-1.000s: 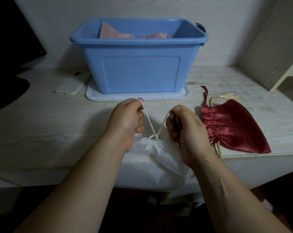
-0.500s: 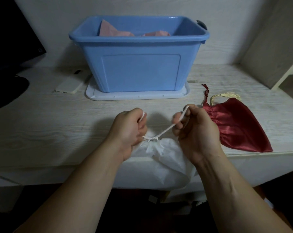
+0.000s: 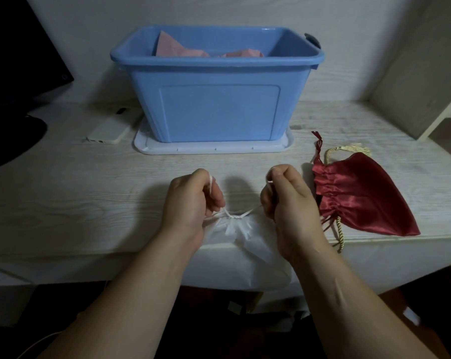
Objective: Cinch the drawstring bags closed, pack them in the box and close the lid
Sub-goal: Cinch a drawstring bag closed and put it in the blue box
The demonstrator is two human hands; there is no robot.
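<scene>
A pale wood-grained table (image 3: 63, 203) is occupied by a rectangular blue plastic box (image 3: 219, 110), set on a flat whitish lid (image 3: 214, 149); crumpled pink fabric (image 3: 172, 47) is seen inside. A glossy red satin bag (image 3: 361, 200), gathered at its neck, is laid to the right. Over the table's near edge a thin white bag (image 3: 253, 244) is draped, its neck puckered. Its slim white cord (image 3: 247, 213) is gripped in the curled fingers of the left hand (image 3: 190, 203) and right hand (image 3: 291, 203).

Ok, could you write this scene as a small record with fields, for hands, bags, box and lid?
left hand: grips left cord
right hand: grips right cord
white bag: neck gathered, body hanging over table edge
red bag: flat on table, right of hands
box: blue, open, pink fabric inside
lid: under the box
</scene>
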